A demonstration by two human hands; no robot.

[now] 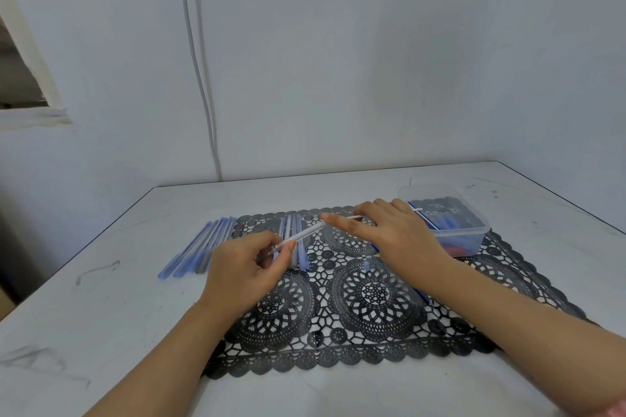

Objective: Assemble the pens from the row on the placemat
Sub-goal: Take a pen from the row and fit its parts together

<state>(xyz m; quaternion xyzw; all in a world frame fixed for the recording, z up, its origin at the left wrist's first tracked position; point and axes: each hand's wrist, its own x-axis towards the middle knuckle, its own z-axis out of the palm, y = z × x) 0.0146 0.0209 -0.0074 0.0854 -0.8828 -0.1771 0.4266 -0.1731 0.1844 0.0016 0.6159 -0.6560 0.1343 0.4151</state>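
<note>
Clear plastic is what my left hand (250, 267) holds: a pen barrel (306, 232) pinched between thumb and fingertips at its near end, angled up and to the right just above the row (291, 223) on the black lace placemat (372, 294). My right hand (396, 234) has its fingers curled around what looks like a thin white refill (345, 217), with the index finger stretched along it toward the barrel's open end. I cannot tell whether the tip is already inside.

The likeliest slip, I think, is at that mouth. The refill is thin and I hold it well back, so if it meets the rim off-line it could bow or skid past. My left hand sits so close over the row that a jolt could scatter the waiting pieces. A small blue cap (366, 266) lies loose on the mat beside my right forearm, where a sweep could flick it onto the surface (135, 315). The pens (203, 247) lying left of the mat and the plastic container (474, 230) behind my right hand look safely out of the way.
</note>
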